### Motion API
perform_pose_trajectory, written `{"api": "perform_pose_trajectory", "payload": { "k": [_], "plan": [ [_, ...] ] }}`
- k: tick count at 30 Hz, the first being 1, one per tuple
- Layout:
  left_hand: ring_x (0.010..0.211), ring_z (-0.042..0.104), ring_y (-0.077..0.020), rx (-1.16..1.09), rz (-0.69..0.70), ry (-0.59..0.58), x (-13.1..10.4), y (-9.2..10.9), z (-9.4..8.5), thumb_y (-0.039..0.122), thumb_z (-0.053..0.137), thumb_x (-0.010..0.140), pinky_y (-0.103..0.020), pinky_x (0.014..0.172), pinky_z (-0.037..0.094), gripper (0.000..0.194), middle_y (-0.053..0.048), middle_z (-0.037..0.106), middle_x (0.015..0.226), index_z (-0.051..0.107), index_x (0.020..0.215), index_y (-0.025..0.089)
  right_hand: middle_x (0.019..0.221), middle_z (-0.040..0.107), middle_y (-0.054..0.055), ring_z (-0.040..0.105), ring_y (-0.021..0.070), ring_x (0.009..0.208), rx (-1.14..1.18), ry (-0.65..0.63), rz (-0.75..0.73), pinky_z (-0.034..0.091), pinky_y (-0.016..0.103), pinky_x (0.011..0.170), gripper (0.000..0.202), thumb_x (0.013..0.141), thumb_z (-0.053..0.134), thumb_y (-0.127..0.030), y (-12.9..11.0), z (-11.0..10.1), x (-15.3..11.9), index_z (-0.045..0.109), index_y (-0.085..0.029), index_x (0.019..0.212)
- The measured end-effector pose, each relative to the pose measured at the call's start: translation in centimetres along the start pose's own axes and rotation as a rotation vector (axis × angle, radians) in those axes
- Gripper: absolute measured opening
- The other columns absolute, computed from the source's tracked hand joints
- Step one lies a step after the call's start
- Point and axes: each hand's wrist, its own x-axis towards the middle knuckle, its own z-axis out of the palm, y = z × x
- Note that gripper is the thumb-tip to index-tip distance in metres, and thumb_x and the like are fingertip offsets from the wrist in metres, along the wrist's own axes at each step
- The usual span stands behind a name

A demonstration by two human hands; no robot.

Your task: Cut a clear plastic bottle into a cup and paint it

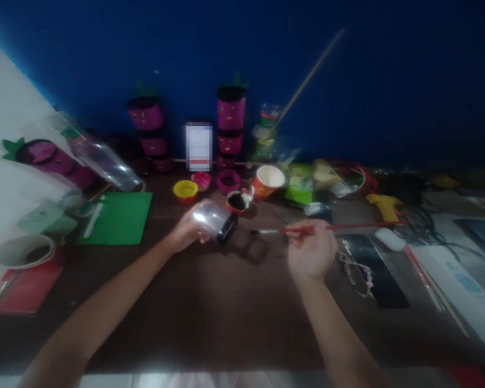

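My left hand is closed round a clear plastic cup-like piece, tilted on its side, with a black band along its right-hand rim. In my right hand is a paintbrush with a red handle, pinched by the fingers. Its dark bristle tip points left, a short gap away from the banded rim. Just behind the clear piece sits a small cup of black paint. Beside that stand a purple ring-shaped piece, a yellow cup and a pink cup.
Purple stacked figures with faces stand against the blue wall, beside a phone. An orange-red paper cup is behind my hands. Left lies a green sheet; right are a dark phone, a bracelet and a yellow glue gun.
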Motion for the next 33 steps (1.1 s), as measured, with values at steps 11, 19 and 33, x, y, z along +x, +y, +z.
{"api": "perform_pose_trajectory", "payload": {
  "k": [11,19,33],
  "plan": [
    [0.033,0.047,-0.0019,0.146,0.029,0.061,0.0,-0.6,-0.3,0.062,0.063,0.066,-0.013,0.025,0.027,0.062,-0.011,0.069,0.093,0.061,0.106,0.015,0.055,0.053,-0.004,0.051,0.0081,0.047,-0.088,-0.334,-0.034,0.039,0.019,0.043,0.024,0.084,0.058,-0.034,-0.2,0.0,-1.5,0.055,-0.017,0.067],
    [0.034,0.045,-0.0031,0.279,0.058,0.093,0.1,-0.5,0.0,0.066,0.066,0.059,-0.015,0.026,0.025,0.071,-0.011,0.069,0.089,0.061,0.103,0.011,0.065,0.06,0.0,0.052,0.0077,0.047,-0.329,-0.473,-0.167,0.041,0.019,0.042,0.022,0.09,0.049,-0.032,-0.4,0.1,-2.6,0.057,-0.018,0.075],
    [0.032,0.04,-0.0016,0.328,0.039,0.123,0.1,-0.5,0.1,0.065,0.064,0.061,-0.016,0.027,0.026,0.068,-0.012,0.069,0.086,0.062,0.101,0.009,0.064,0.06,0.0,0.058,0.0104,0.054,-0.525,-0.561,-0.238,0.045,0.02,0.047,0.022,0.091,0.046,-0.032,-0.1,-0.2,-2.7,0.057,-0.019,0.078]
  ]
}}
